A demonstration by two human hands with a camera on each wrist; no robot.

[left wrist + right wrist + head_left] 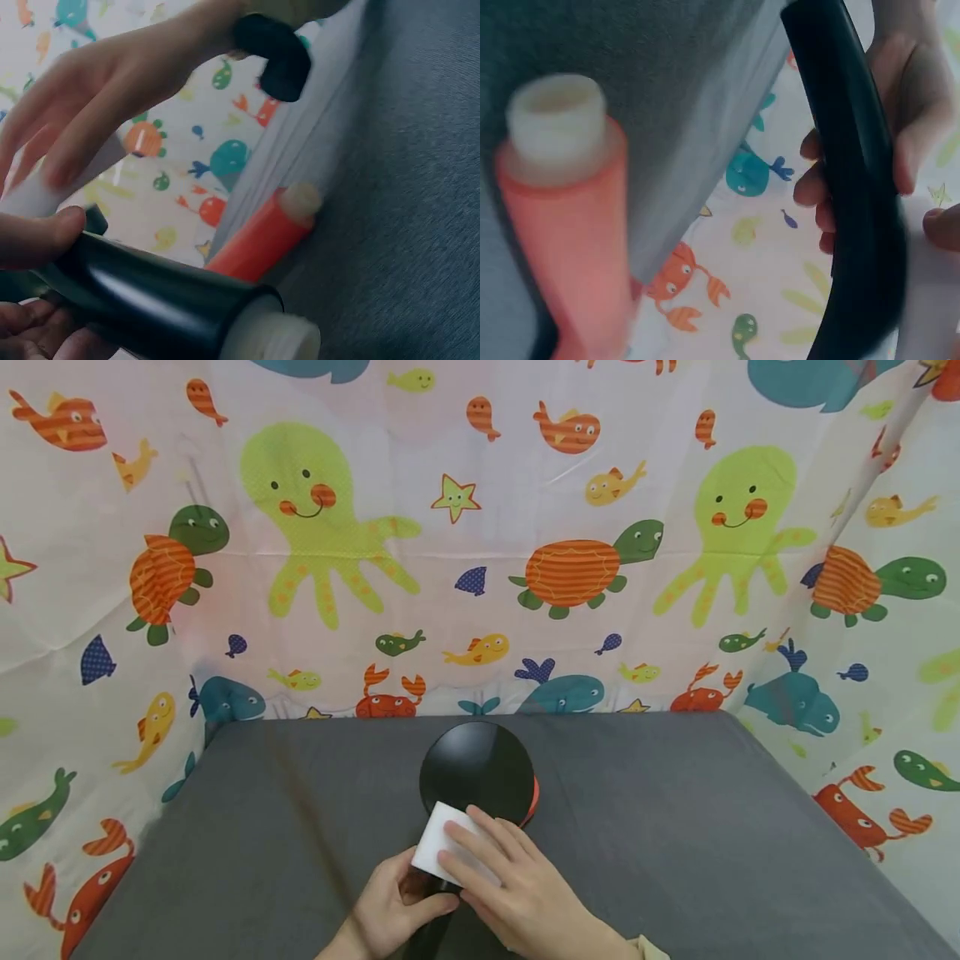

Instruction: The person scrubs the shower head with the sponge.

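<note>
A black round paddle point(477, 768) lies on top of an orange one, whose rim point(534, 802) shows at its right edge. My left hand point(393, 906) grips the black handle point(165, 292), which ends in a white cap. My right hand point(510, 877) holds a white sponge block point(435, 843) against the lower part of the black disc, with the fingers flat over it and the thumb at its edge. The orange handle point(570, 225) with a cream cap lies on the cloth beside the black handle point(855, 187).
The paddles sit on a grey cloth-covered table point(675, 827). A white curtain printed with sea animals point(480, 527) closes in the back and both sides. Bare grey cloth lies to the left and right of the hands.
</note>
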